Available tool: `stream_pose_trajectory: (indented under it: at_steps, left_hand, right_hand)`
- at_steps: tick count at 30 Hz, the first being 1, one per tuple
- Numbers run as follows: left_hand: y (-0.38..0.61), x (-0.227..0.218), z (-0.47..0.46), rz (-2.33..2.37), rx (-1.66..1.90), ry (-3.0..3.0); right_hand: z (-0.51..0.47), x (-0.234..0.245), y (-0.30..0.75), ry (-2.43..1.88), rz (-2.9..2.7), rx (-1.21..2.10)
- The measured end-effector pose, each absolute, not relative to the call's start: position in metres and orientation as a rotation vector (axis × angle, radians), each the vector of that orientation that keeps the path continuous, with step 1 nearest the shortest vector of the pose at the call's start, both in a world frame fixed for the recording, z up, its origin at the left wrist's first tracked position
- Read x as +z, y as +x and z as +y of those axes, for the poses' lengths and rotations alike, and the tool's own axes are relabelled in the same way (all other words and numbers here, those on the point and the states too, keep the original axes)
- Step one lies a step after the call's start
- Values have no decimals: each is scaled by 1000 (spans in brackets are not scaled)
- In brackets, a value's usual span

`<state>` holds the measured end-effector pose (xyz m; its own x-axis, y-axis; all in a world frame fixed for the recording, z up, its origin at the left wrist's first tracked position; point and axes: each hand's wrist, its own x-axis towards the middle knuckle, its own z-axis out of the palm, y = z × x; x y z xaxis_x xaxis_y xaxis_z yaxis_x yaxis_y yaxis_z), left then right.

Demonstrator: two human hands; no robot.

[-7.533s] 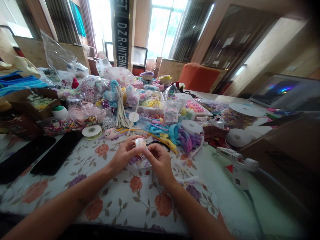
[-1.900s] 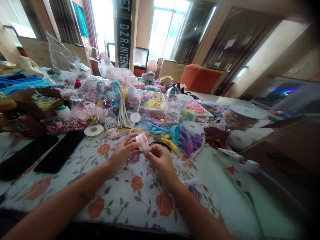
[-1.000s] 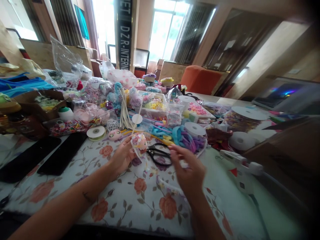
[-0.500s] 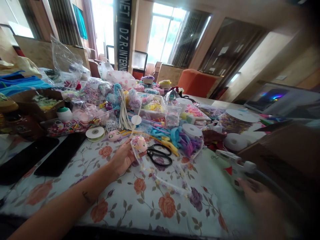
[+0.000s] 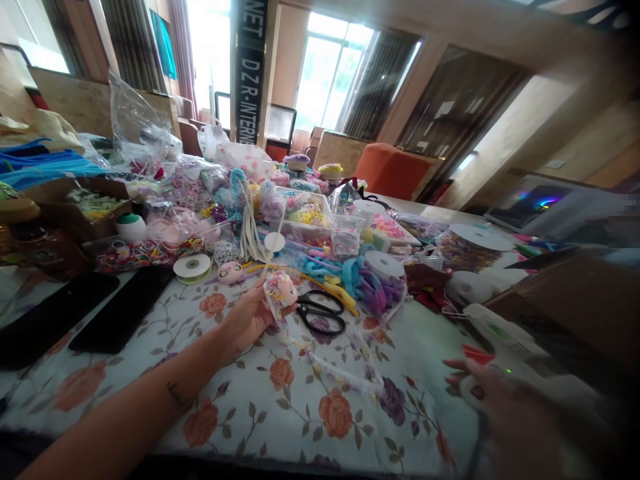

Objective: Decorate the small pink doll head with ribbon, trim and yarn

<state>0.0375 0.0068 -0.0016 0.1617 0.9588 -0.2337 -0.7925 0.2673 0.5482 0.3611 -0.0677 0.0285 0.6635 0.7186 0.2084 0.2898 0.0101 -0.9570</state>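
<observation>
While the left hand [image 5: 250,315] pinches a small charm [image 5: 280,289] between thumb and fingers above the table [image 5: 300,413], the right hand [image 5: 500,410] is curled around the grip of a white glue gun [image 5: 503,333] at the lower right. The charm is a rounded, pale pink piece speckled with tiny coloured bits, held up with its face turned toward the camera. A clear strip [image 5: 340,373] dotted with small beads hangs from the charm and trails down and to the right over the flowered cloth, ending near a purple printed flower.

Motion blur smears the glue gun, yet its long axis is plain: the barrel runs from upper left to lower right, the upper-left end aimed toward the craft clutter at the middle of the table. Its body is white with a small green mark on top and a red part beneath, just above the fingertips [image 5: 453,365] of the right hand. Which end carries the nozzle I cannot tell from the blur.

Black scissors [image 5: 320,312] lie just beside the charm, to its right, handles toward the camera. A white ribbon spool [image 5: 189,265] sits to the left of the left hand, and two black phones [image 5: 117,310] lie flat further left.
</observation>
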Motion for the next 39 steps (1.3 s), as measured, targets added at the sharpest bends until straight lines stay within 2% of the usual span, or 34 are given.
stream_pose_trajectory:
  at_steps: [2,4,6,9,20,39]
  left_hand:
    - [37,-2,7,583,1298,349]
    - [37,-3,8,572,1309,371]
    - [37,-4,8,575,1313,394]
    - [37,-5,10,587,1331,419]
    - [39,0,5,623,1316,486]
    - [38,-5,5,636,1312,560]
  right_hand:
    - [-83,16,321,-1482,-882,578]
    - [-95,1,279,-1337,-905,922]
    - [-101,-11,240,-1307,-944,1118]
    - [-101,-18,196,-1271,-985,1222]
    - [-100,-32,185,-1538,-1144,1060]
    - [-101,-32,182,-1630,-1190,958]
